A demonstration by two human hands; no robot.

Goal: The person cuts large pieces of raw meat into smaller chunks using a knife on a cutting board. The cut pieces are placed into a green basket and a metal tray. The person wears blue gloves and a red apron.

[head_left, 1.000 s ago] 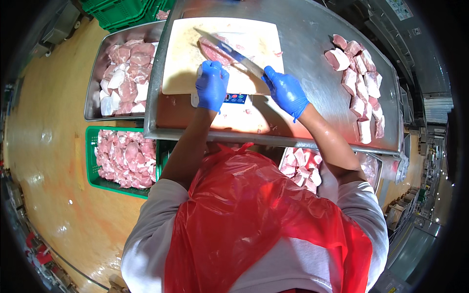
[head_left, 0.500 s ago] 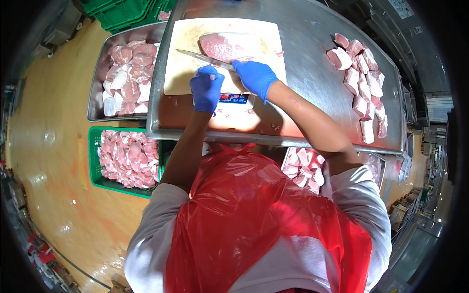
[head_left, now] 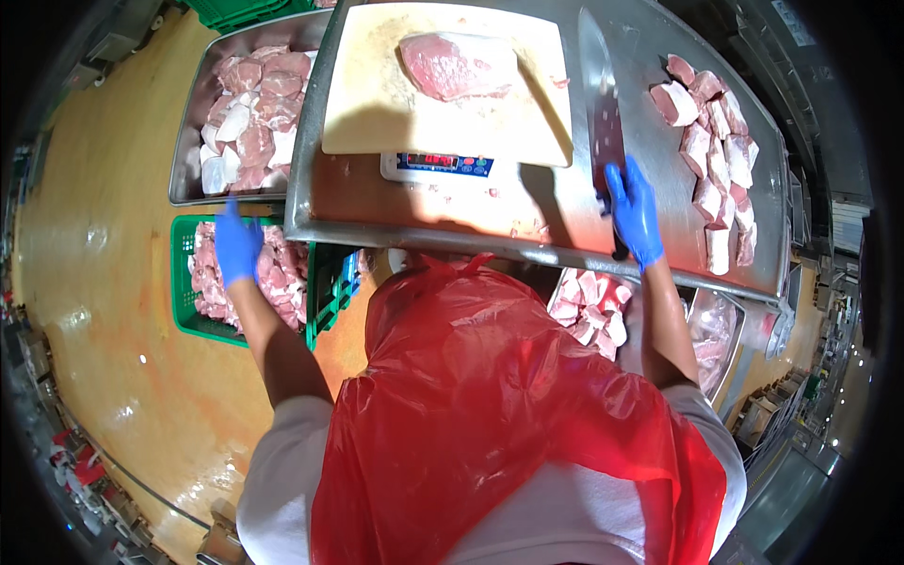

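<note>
My left hand (head_left: 237, 243), blue-gloved, has its fingers apart over the green crate of meat pieces (head_left: 181, 282), with nothing visible in them. My right hand (head_left: 631, 212), also gloved, grips the handle end of a long knife (head_left: 601, 94), whose blade points away along the steel table (head_left: 546, 247), right of the cutting board. On the pale board (head_left: 353, 122) lies one slab of raw meat (head_left: 452, 71). A white scale with a red display (head_left: 435, 165) shows at the board's near edge.
A steel tray of meat slices (head_left: 188, 132) stands left of the table, below green stacked crates (head_left: 235, 11). Several cut chunks (head_left: 718, 160) lie at the table's right. A container of chunks (head_left: 589, 311) and a bagged tray (head_left: 711, 339) sit beyond the near edge, right of my red apron.
My left hand has moved off the board, down-left over the crate, and opened. My right hand carried the knife rightward from the board and turned it lengthwise beside it.
</note>
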